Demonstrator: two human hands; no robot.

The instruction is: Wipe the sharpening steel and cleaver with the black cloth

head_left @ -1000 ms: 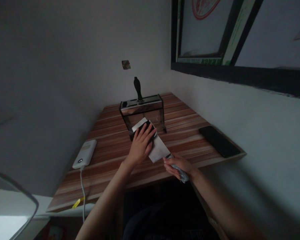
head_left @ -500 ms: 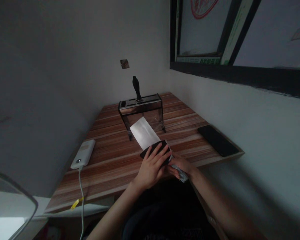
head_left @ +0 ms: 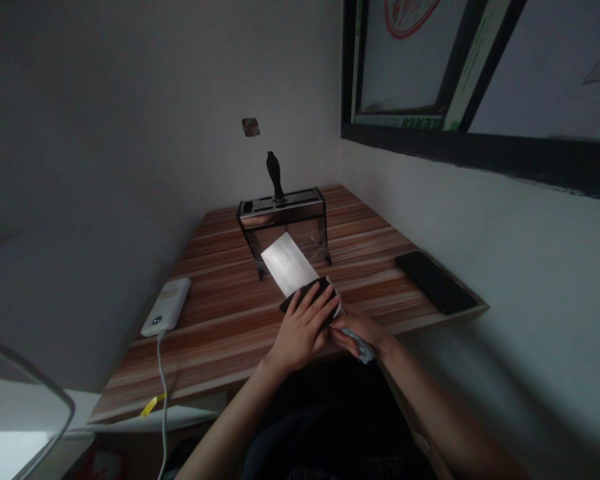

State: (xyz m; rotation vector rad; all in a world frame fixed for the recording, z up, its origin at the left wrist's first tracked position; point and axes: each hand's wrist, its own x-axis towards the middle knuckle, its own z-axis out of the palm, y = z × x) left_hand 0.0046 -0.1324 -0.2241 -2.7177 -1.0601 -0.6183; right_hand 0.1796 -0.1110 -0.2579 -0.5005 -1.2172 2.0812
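Blade [head_left: 289,263] gleaming mid-frame, left hand [head_left: 304,327] clasping a black pad [head_left: 291,305] over its lower end, right hand [head_left: 356,325] gripping the wrapped handle [head_left: 364,350], pad work seemingly under way, how much remains impossible to tell!

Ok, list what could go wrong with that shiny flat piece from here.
The left hand lies over a dark pad on the shiny flat piece; it might slip past the pad onto an edge, whose sharpness I can't judge.
The right hand holds crumpled grey wrapping at the near end, which could shift in the grip.
The far end points toward the black-handled stand and might knock it.
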